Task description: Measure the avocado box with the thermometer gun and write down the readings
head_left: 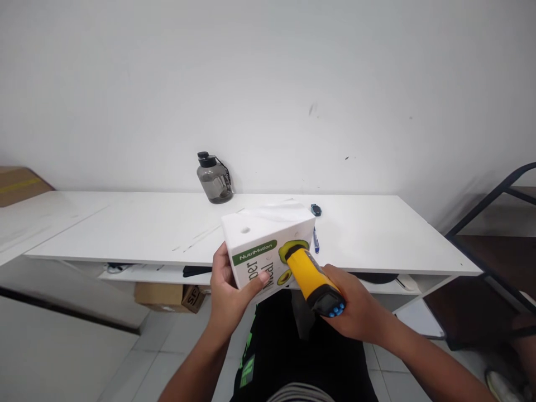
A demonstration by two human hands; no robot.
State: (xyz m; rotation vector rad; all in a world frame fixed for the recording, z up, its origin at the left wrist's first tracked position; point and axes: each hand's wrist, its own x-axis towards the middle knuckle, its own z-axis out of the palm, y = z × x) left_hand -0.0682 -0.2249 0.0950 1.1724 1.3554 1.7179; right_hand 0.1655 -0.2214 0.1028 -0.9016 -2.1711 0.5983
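Note:
My left hand (232, 285) grips a white box (255, 237) by its left side, with the thumb across the printed face. The box is held tilted above the desk's front edge and shows a green "NutriMotion" band and avocado pictures. In my right hand (354, 307) is a yellow-and-black handheld tool (307, 273), with blue pieces at its near end. Its far end points at the avocado picture; I cannot tell whether it touches the box. My right fingers are partly hidden behind the tool.
On the white desk (138, 223) stand a grey translucent water jug (215, 178), a small dark object (316, 210) and a blue marker (316, 241). A shelf runs beneath. Cardboard boxes sit at far left (20, 184) and below (167, 296). A black metal frame (481, 206) rises at right.

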